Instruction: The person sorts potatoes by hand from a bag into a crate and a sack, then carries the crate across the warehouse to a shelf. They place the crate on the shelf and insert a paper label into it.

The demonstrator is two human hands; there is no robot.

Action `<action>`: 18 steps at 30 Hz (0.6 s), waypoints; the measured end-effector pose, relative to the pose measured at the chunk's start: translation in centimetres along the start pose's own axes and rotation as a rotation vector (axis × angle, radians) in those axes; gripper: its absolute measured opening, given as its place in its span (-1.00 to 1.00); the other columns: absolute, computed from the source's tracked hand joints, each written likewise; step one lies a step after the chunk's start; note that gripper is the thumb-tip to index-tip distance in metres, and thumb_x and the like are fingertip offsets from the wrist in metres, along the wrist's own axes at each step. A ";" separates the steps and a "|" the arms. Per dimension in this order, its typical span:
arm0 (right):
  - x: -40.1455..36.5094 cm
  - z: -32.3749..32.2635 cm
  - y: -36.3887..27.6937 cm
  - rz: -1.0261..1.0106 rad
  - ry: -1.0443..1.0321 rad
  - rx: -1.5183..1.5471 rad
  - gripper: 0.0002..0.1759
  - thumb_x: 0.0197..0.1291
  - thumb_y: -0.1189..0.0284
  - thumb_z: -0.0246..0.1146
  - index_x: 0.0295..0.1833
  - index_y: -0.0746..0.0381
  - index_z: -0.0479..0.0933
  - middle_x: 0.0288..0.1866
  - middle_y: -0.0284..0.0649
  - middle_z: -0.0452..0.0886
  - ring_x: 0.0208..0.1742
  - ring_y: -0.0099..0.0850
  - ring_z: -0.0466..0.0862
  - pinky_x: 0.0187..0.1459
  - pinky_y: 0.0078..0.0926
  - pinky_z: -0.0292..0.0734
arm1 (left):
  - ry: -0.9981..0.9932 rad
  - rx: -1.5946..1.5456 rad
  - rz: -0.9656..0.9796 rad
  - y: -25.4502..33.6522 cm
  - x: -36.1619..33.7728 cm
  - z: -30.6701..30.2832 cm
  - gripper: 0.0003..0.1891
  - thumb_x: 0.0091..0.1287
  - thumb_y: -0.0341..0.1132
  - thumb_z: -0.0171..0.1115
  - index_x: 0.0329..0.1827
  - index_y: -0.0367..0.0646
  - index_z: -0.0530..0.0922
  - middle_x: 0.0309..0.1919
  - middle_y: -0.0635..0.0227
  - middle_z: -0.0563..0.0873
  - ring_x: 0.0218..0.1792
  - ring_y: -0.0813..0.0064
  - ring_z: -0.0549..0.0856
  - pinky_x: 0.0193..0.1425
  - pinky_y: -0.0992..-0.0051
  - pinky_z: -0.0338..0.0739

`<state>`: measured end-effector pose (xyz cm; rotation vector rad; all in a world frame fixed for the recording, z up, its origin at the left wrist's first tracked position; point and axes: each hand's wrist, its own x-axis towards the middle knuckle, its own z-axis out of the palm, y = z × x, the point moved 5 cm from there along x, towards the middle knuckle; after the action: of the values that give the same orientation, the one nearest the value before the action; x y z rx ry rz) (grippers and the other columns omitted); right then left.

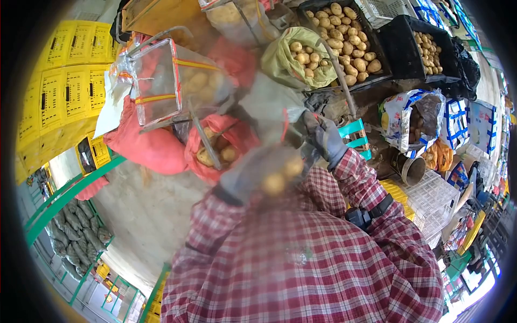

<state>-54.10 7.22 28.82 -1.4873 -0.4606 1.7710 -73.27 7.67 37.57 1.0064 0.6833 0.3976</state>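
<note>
My left hand [245, 175], in a grey glove, is smeared by motion. At its fingers are two blurred potatoes [283, 175], which it appears to hold. My right hand [323, 141], gloved in dark grey, is closed at the edge of a clear plastic bag [272, 105]; its fingertips are partly hidden. Just beyond my left hand, a red mesh sack [245, 129] stands open with several large potatoes [229, 154] inside. A green woven sack [274, 59] of potatoes stands farther ahead.
A black crate [385, 72] of potatoes stands ahead right, beside another black crate [396, 46]. A clear bag [202, 83] of potatoes hangs on a metal frame [177, 81] at left. Yellow crates [59, 91] are stacked far left. A teal plastic stool [353, 129] is near my right hand.
</note>
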 end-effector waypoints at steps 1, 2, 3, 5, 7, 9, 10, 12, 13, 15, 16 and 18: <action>0.8 -0.9 1.0 -0.089 0.024 -0.100 -0.65 0.42 0.15 0.17 -0.13 0.24 0.62 -0.36 -0.53 0.51 -0.36 -0.71 0.42 -0.35 -0.69 0.35 | -0.013 0.254 -0.022 -0.8 1.2 0.3 -0.45 0.43 -0.20 0.16 0.42 -0.21 0.28 0.13 0.19 0.60 0.10 0.31 0.65 0.06 0.30 0.65; 0.4 -0.9 0.5 -0.045 0.051 -0.142 -0.65 0.42 0.16 0.17 -0.11 0.25 0.63 -0.36 -0.53 0.52 -0.36 -0.71 0.42 -0.35 -0.68 0.35 | 0.072 0.214 -0.080 -2.6 2.5 0.0 -0.46 0.43 -0.23 0.16 0.43 -0.17 0.27 0.15 0.20 0.59 0.11 0.31 0.65 0.06 0.27 0.64; -0.2 -0.8 -0.6 -0.002 0.079 -0.184 -0.65 0.42 0.17 0.17 -0.09 0.26 0.63 -0.35 -0.52 0.53 -0.35 -0.70 0.43 -0.35 -0.67 0.36 | 0.160 0.169 -0.135 -4.4 3.7 -0.4 -0.46 0.44 -0.26 0.16 0.44 -0.14 0.26 0.17 0.21 0.57 0.11 0.31 0.64 0.05 0.25 0.64; 1.3 -2.2 0.8 -0.155 0.060 -0.166 -0.64 0.43 0.19 0.16 -0.02 0.28 0.63 -0.28 -0.49 0.59 -0.27 -0.67 0.49 -0.24 -0.63 0.43 | 0.531 -0.510 -0.318 -12.5 5.2 -2.2 -0.46 0.45 -0.30 0.15 0.46 -0.05 0.23 0.20 0.21 0.55 0.10 0.34 0.65 0.04 0.20 0.63; 0.8 -2.5 -0.2 -0.103 -0.010 -0.061 -0.63 0.44 0.19 0.14 0.00 0.28 0.63 -0.21 -0.44 0.62 -0.20 -0.65 0.53 -0.15 -0.62 0.47 | 0.536 -0.500 -0.252 -15.9 5.1 -4.4 -0.50 0.46 -0.27 0.15 0.43 0.01 0.27 0.15 0.22 0.57 0.02 0.37 0.67 -0.05 0.23 0.65; -0.8 -1.8 -2.6 -0.009 -0.159 0.082 -0.63 0.45 0.22 0.10 0.04 0.29 0.61 -0.08 -0.35 0.65 -0.06 -0.62 0.57 0.00 -0.59 0.49 | 0.533 0.297 -0.110 -20.2 4.7 -7.6 -0.45 0.39 -0.24 0.24 0.39 -0.08 0.28 0.08 0.18 0.59 -0.01 0.38 0.64 -0.10 0.26 0.63; -1.3 -1.6 -3.6 -0.016 -0.216 0.047 -0.64 0.45 0.23 0.09 0.05 0.29 0.60 -0.07 -0.35 0.64 -0.05 -0.62 0.58 0.00 -0.58 0.50 | 0.600 0.673 -0.056 -22.3 4.3 -9.0 -0.43 0.35 -0.22 0.29 0.37 -0.12 0.28 0.04 0.16 0.60 -0.02 0.38 0.63 -0.13 0.28 0.63; -1.9 -1.8 -4.8 -0.036 -0.321 -0.025 -0.66 0.45 0.27 0.08 0.08 0.29 0.58 -0.05 -0.33 0.64 -0.04 -0.62 0.58 0.00 -0.56 0.51 | 0.562 0.916 -0.047 -13.7 3.3 -7.6 -0.26 0.21 -0.21 0.41 0.37 -0.26 0.23 0.07 0.04 0.56 0.07 0.20 0.57 0.06 0.15 0.52; -1.5 -1.9 -3.9 -0.152 -0.364 -0.132 -0.62 0.46 0.27 0.05 0.14 0.32 0.53 0.02 -0.29 0.63 0.04 -0.57 0.58 0.09 -0.54 0.48 | 0.592 1.115 0.044 -8.6 3.0 -6.3 -0.15 0.12 -0.21 0.49 0.38 -0.35 0.19 0.12 -0.05 0.53 0.16 0.07 0.51 0.21 0.06 0.44; -0.8 -2.1 -2.7 -0.314 -0.421 -0.321 -0.60 0.45 0.30 0.02 0.21 0.37 0.48 0.11 -0.22 0.62 0.14 -0.49 0.56 0.20 -0.50 0.44 | 0.790 1.330 0.302 -3.1 3.4 -3.7 -0.18 0.09 -0.22 0.48 0.36 -0.33 0.24 0.19 -0.08 0.46 0.23 -0.05 0.43 0.31 0.01 0.32; -0.5 -2.2 -2.5 -0.355 -0.445 -0.414 -0.61 0.44 0.34 0.02 0.21 0.37 0.48 0.12 -0.20 0.61 0.16 -0.46 0.56 0.22 -0.49 0.44 | 0.894 1.425 0.443 -1.7 3.4 -2.5 -0.19 0.08 -0.22 0.48 0.36 -0.32 0.26 0.23 -0.10 0.43 0.26 -0.12 0.39 0.36 -0.02 0.26; -2.4 -1.6 -6.1 -0.489 -0.432 -0.753 -0.66 0.39 0.40 0.05 0.14 0.37 0.48 0.10 -0.16 0.59 0.14 -0.34 0.56 0.19 -0.42 0.43 | 0.537 1.317 0.376 -2.3 4.7 -1.9 -0.22 0.05 -0.30 0.44 0.36 -0.28 0.29 0.34 -0.09 0.34 0.35 -0.19 0.28 0.40 -0.04 0.22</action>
<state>-50.58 9.05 34.27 -1.2630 -1.7012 1.5673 -71.15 10.60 33.27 2.3425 1.2943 0.5544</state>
